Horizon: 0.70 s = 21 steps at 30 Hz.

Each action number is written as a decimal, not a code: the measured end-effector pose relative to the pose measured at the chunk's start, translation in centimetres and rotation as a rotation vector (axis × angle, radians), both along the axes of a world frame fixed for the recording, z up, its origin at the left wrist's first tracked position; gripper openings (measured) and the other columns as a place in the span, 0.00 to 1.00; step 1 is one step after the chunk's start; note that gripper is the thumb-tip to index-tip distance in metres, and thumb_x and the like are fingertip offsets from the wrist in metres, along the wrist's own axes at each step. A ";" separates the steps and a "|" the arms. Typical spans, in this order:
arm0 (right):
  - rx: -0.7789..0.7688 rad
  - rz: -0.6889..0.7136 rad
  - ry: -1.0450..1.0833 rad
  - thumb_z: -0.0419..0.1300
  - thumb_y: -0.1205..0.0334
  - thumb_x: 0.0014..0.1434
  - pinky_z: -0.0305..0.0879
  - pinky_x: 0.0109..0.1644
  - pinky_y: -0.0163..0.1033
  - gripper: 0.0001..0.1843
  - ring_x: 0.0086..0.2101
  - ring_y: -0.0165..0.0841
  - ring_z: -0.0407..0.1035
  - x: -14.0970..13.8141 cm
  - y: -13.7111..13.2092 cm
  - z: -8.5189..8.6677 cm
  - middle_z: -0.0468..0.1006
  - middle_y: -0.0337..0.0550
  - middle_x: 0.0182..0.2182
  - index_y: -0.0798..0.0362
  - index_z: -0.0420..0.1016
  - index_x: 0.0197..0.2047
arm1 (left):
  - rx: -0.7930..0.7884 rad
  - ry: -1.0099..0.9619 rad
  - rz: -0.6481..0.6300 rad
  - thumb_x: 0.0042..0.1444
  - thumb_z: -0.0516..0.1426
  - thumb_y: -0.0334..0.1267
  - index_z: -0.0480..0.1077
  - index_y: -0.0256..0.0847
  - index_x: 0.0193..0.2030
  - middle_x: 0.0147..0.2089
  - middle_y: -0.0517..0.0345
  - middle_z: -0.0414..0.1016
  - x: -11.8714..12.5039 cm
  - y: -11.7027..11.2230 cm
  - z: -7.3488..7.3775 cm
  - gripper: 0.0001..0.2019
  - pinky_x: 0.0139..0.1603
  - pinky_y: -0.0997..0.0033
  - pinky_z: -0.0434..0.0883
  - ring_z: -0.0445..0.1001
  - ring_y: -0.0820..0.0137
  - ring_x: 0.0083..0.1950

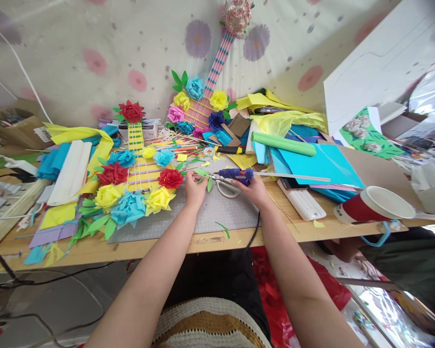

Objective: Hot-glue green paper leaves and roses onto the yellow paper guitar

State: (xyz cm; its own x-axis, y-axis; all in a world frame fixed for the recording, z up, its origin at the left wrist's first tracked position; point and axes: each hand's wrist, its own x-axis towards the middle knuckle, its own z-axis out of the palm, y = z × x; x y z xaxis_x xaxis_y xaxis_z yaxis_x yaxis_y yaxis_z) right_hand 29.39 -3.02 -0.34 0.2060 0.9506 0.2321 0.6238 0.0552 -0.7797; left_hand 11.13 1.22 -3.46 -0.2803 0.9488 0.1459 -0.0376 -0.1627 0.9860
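In my right hand [254,192] is a blue hot glue gun [239,175], its nozzle turned left and a long pale glue stick [293,177] running out of its back. My left hand [195,189] pinches green paper leaves [203,173] close to the nozzle. Whether nozzle and leaves touch, I cannot tell. White-handled scissors [227,189] lie on the grey cutting mat [217,215] under the glue gun. Left of my left hand rests a yellow paper guitar [136,174] with red, blue and yellow paper flowers; a red flower [170,179] is nearest to the hand.
A pink paper guitar [213,72] leans against the flowered curtain. At right are blue paper sheets [308,162], a green paper roll [283,143], a white box-like device [304,203] and a red-and-white cup [375,205]. A black cord [254,232] hangs over the table's front edge.
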 end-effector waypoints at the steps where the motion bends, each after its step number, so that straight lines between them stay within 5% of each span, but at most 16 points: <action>1: -0.001 -0.001 -0.001 0.62 0.44 0.46 0.66 0.39 0.40 0.27 0.34 0.37 0.72 0.0 0.0 0.0 0.79 0.45 0.33 0.55 0.76 0.44 | 0.000 -0.001 0.001 0.41 0.60 0.29 0.58 0.42 0.36 0.26 0.66 0.67 0.0 0.0 0.0 0.17 0.36 0.72 0.67 0.71 0.73 0.30; 21: -0.047 -0.125 -0.123 0.61 0.43 0.47 0.65 0.36 0.41 0.25 0.31 0.39 0.70 0.8 0.1 0.4 0.77 0.47 0.28 0.57 0.77 0.38 | 0.027 0.005 0.003 0.41 0.61 0.31 0.59 0.42 0.35 0.27 0.64 0.68 -0.1 0.2 -0.5 0.16 0.35 0.72 0.68 0.72 0.72 0.32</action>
State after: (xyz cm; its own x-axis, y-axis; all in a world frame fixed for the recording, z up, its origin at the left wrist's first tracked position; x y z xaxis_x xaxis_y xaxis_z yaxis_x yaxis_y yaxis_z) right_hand 30.24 -2.93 0.09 0.2965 0.9296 0.2191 0.7140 -0.0633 -0.6973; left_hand 11.02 1.42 -3.94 -0.2825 0.9436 0.1726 -0.0317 -0.1890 0.9815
